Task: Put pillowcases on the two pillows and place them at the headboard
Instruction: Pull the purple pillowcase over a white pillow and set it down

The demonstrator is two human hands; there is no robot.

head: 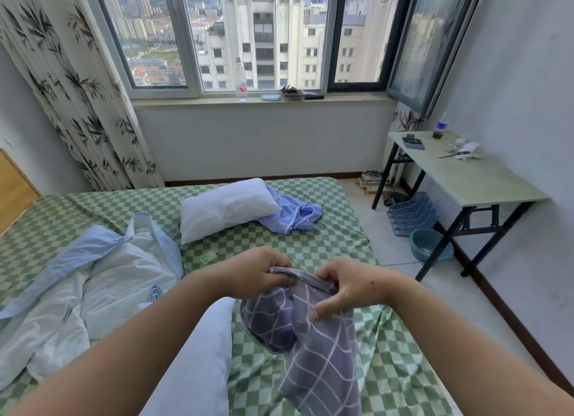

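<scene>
Green checked bed (310, 238), crumpled duvet (108, 279) alongside; both hands, left (254, 272) and right (344, 286), pinch the grey pillowcase (298, 331) (opening bunched) beside one pillow (198, 359), another pillow (226, 207) beyond.

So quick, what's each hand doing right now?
Left hand: fingers curled, gripping the edge of the grey pillowcase.
Right hand: pinching the same edge, other fingers loosely curled.
</scene>
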